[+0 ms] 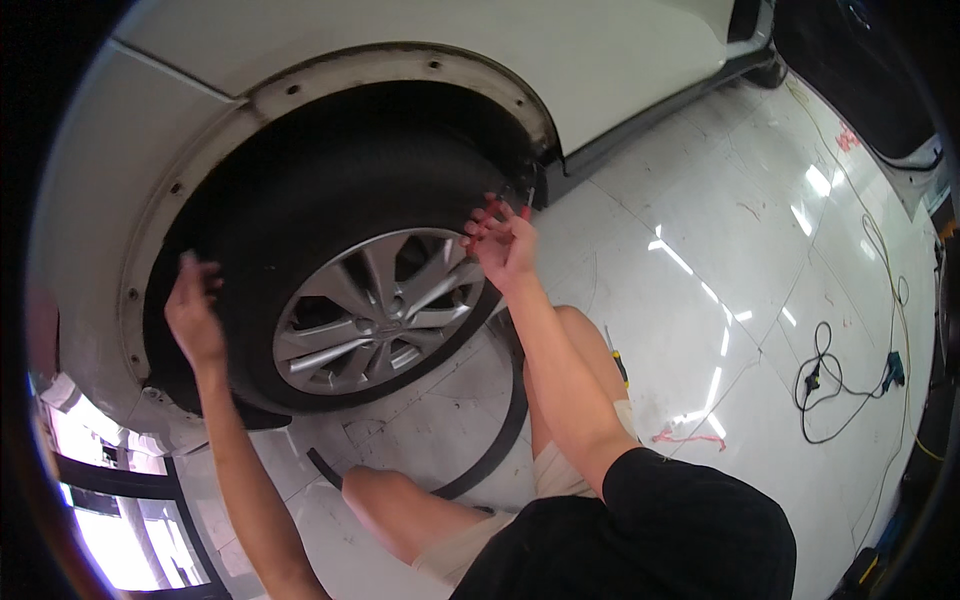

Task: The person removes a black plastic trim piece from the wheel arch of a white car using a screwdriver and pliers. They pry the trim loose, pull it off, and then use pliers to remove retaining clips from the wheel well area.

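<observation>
A silver alloy wheel [395,305] with a black tyre [330,190] sits in the wheel arch of a white car [330,40]. My right hand [503,245] is closed round red-handled pliers [527,212] beside the tyre's right side, close to the arch's lower right end. The fingers hide part of the tool. My left hand [195,310] is raised at the left side of the arch, in front of the dark gap by the tyre. Its fingers are apart, slightly blurred, and nothing shows in them. Along the arch edge [290,90], several holes are exposed.
A curved black trim strip [490,455] lies on the tiled floor [660,330] by my legs. A yellow-and-black screwdriver [619,368] is beside my right leg. Further right are a coiled black cable [820,380], a green tool [893,370] and an open car door [870,80].
</observation>
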`<state>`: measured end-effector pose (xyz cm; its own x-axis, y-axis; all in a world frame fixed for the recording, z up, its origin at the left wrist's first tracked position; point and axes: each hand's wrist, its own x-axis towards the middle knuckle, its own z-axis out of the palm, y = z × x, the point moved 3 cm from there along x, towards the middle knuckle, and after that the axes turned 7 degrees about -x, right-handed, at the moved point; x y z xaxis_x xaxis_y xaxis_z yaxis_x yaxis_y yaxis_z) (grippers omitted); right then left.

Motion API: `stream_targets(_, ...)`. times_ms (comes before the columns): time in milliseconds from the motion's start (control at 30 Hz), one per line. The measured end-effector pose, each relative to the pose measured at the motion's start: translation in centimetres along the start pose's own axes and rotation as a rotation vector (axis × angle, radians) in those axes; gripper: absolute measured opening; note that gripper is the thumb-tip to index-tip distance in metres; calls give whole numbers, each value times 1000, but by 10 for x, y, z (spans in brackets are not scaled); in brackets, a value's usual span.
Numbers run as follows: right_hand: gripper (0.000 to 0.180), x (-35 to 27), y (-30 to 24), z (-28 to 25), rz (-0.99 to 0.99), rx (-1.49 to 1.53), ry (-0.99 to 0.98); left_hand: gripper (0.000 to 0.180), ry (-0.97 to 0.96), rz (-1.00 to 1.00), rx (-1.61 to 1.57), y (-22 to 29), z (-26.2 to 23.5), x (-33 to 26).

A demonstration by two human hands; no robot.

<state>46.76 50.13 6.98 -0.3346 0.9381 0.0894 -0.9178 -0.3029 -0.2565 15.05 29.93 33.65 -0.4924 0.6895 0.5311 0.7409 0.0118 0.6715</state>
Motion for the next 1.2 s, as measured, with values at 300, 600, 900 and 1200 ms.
stream_targets(300, 41, -8, -11, -1, 12, -135, 100, 44, 124, 389, 534, 17, 55, 16)
stream_targets(600, 41, -15, -24, -4, 100, -307, 92, 42, 159, 421, 508, 15, 54, 19)
stream_targets(900, 68, -45, -17, 10, 180, -246, -93, 46, 138, 315, 605, 4, 52, 21)
stream_targets(1200, 72, -53, -32, -4, 279, -203, -219, 49, 184, 360, 625, 2, 57, 24)
